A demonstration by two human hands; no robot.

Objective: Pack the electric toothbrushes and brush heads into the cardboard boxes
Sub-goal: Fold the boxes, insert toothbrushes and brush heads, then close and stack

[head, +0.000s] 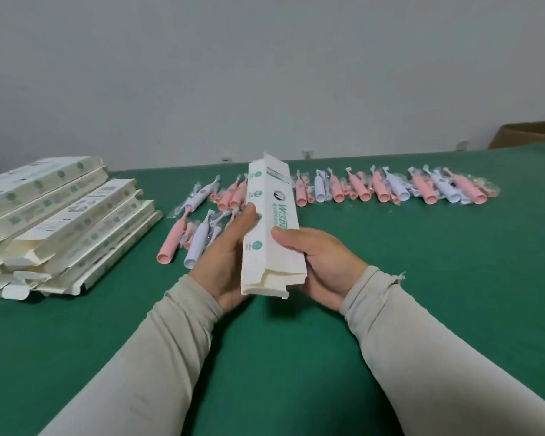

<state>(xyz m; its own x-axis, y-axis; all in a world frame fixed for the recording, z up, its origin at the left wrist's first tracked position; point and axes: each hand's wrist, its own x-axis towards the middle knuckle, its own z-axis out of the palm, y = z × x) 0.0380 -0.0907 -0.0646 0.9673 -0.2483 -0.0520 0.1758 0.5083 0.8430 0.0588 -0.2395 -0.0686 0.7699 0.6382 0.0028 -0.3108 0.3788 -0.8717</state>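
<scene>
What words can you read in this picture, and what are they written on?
"WisDE": green letters on the box held by both hands; the right thumb covers the rest.
Round green signs and small print on that box: too blurred to read.
Print on the stacked boxes: too small to read.

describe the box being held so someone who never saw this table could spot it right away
Start at the green table and find the two sleeved arms reaching in from the near edge. Between the left hand and the right hand is a long cream toothbrush box, lifted off the table. Unlike the flat boxes stacked at left, it is opened into shape and carries green lettering.
</scene>
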